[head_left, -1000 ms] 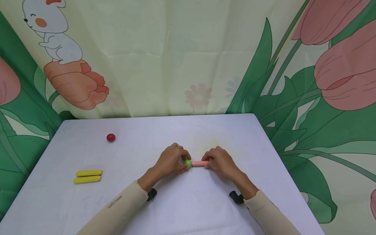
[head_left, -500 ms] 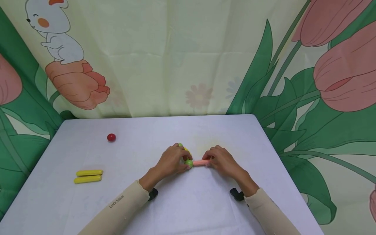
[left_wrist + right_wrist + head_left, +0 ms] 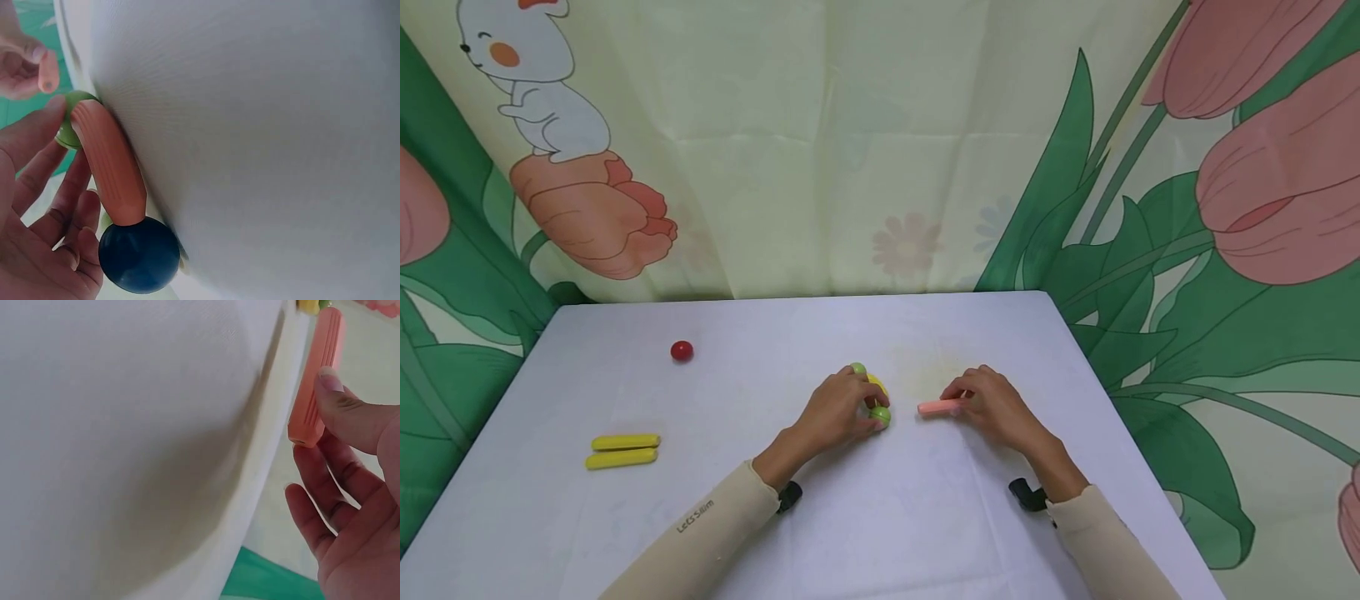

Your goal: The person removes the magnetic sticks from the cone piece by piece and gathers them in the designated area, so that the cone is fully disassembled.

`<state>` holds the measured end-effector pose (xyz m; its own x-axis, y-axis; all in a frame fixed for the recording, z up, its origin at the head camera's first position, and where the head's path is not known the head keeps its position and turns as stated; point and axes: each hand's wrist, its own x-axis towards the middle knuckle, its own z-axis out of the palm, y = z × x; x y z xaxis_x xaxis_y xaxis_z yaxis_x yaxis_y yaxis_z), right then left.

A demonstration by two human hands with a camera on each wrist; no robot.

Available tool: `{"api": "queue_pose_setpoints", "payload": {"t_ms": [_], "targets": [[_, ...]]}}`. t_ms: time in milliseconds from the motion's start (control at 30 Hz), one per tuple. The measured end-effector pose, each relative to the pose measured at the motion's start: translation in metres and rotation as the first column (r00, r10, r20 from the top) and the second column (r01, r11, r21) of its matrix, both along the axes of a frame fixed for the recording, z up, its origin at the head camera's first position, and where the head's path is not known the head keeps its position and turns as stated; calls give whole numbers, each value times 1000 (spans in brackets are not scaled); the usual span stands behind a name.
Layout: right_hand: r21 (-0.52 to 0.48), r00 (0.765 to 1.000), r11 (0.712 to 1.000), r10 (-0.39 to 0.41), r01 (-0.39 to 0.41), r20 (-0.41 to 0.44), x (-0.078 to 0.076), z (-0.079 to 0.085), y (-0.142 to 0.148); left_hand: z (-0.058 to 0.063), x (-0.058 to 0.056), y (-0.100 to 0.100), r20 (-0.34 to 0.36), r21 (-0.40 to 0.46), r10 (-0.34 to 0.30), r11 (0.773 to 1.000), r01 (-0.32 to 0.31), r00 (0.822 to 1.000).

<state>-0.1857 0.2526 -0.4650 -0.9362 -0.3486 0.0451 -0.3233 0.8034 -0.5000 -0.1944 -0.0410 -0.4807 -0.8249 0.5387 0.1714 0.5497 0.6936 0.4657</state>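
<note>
In the head view my left hand (image 3: 837, 410) pinches a green ball (image 3: 880, 415) low over the white table. The left wrist view shows the thumb on that green ball (image 3: 76, 119). An orange building stick (image 3: 112, 164) joins it to a dark blue ball (image 3: 139, 255); my hand hides both in the head view. Beyond the fingers lie a yellow piece (image 3: 877, 385) and a second green ball (image 3: 857, 367). To the right, my right hand (image 3: 996, 407) pinches a loose orange building stick (image 3: 936, 407) between thumb and fingers, apart from the green ball.
On the table's left are two yellow sticks (image 3: 623, 450), side by side. A red ball (image 3: 682, 351) sits farther back. The white table (image 3: 820, 533) ends at a patterned curtain (image 3: 775, 167). Black wrist cameras hang below both wrists.
My right hand has drawn the loose orange building stick to the right, leaving a gap where its end met the green ball. The left hand stays almost where it was.
</note>
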Motion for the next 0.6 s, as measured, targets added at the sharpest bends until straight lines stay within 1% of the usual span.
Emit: {"api": "queue_pose_setpoints", "payload": {"t_ms": [133, 233, 433, 600], "targets": [[-1, 999, 1000, -30, 30, -22, 4, -2, 14, -2, -1, -1, -11, 14, -2, 1000, 3, 1000], [-4, 998, 998, -66, 66, -22, 6, -3, 26, -2, -1, -1, -13, 17, -5, 1000, 6, 1000], [9, 989, 989, -146, 146, 9, 10, -6, 48, -1, -1, 0, 0, 9, -5, 1000, 5, 1000], [2, 987, 987, -164, 164, 6, 13, -7, 65, 0, 0, 1, -10, 12, -6, 1000, 7, 1000]]}}
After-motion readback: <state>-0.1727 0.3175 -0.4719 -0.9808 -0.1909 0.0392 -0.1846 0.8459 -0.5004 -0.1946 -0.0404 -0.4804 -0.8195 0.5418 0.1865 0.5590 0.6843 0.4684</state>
